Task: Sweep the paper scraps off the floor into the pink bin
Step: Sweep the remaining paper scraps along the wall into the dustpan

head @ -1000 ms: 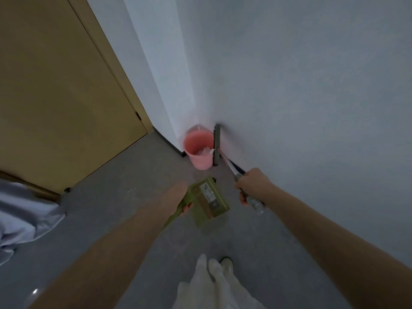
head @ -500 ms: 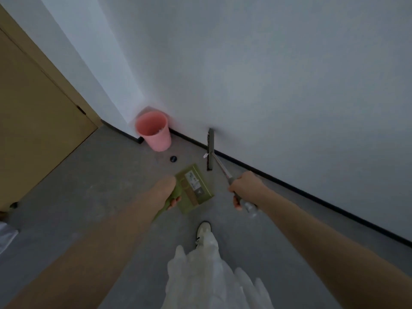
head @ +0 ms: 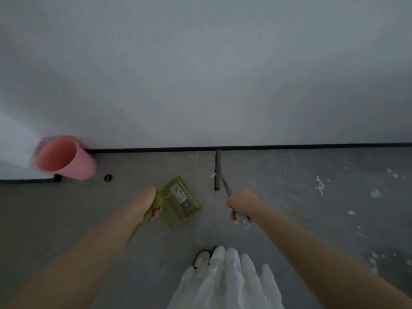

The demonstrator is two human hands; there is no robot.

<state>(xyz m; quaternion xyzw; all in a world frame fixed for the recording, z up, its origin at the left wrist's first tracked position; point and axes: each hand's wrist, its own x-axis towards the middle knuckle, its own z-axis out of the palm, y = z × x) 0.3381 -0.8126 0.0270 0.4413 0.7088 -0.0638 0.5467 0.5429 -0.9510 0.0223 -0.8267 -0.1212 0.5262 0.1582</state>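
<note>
- Paper scraps [head: 320,185]: small white bits scattered on the grey floor [head: 278,208], well to the right of the broom head; one tiny white bit lies just beside the head's left edge.
- Pink bin [head: 66,158]: stands on the floor against the wall [head: 200,74], far to the left of the broom head, its open mouth facing the camera; the picture is blurred there.
- Broom [head: 218,169]: narrow grey head lying at right angles to the black skirting strip [head: 289,146], far end at the strip; a thin handle slants back from it.
- Right hand [head: 242,205]: fingers curled round the broom handle, just this side of the head.
- Left hand [head: 149,200]: fingers wrapped round the handle of an olive-green dustpan [head: 181,202], left of the broom head; a label shows on the pan.
- Small dark round object [head: 108,177]: on the floor between bin and broom head.
- Shoe [head: 201,259] and white trouser leg [head: 225,284]: below the broom head, nearest the camera.
</note>
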